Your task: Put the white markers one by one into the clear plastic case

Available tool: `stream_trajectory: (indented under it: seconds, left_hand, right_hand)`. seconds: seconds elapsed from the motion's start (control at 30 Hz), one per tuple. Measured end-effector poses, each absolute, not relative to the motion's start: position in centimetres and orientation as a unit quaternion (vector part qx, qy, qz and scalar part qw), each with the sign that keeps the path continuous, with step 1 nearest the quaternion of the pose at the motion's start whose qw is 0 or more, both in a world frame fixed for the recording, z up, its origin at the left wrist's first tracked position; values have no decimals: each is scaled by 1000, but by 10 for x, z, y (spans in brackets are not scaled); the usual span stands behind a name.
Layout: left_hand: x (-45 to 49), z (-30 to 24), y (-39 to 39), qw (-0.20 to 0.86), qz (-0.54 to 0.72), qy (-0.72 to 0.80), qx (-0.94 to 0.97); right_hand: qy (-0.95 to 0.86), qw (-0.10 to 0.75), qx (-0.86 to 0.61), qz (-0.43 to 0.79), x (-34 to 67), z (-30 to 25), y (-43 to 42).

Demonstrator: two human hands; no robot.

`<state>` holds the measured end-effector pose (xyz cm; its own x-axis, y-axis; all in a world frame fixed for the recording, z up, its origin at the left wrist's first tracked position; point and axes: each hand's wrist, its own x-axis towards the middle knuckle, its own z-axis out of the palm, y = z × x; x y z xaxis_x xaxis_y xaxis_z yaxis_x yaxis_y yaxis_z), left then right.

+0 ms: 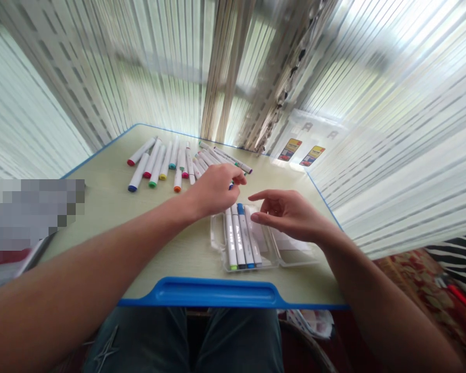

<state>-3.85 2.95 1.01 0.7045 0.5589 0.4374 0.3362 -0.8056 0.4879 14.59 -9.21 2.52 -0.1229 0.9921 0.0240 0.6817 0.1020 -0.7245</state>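
Several white markers with coloured caps point(160, 163) lie in a loose row at the far side of a small pale table point(112, 199). A clear plastic case point(291, 254) lies open near the front edge, with several markers point(243, 241) side by side in its left half. My left hand point(213, 189) hovers just beyond the case, fingers pinched together around a marker whose dark tip barely shows. My right hand point(289, 212) rests over the case's middle, fingers stretched out and apart, holding nothing.
The table has a blue rim with a blue pen tray point(217, 292) at the front. White pleated curtains point(392, 129) hang behind and to the right. A patterned rug point(423, 282) lies on the floor at right. My knees are under the table.
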Motion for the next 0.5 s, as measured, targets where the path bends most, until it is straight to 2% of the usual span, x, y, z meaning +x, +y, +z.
stream_trajectory:
  seconds: [0.17, 0.5]
  left_hand:
    - [-39, 7, 31, 188, 299, 241, 904]
    - [-69, 20, 74, 88, 336, 417, 840]
  right_hand:
    - [-671, 329, -622, 234, 148, 23, -89]
    - [-674, 304, -654, 159, 148, 23, -86]
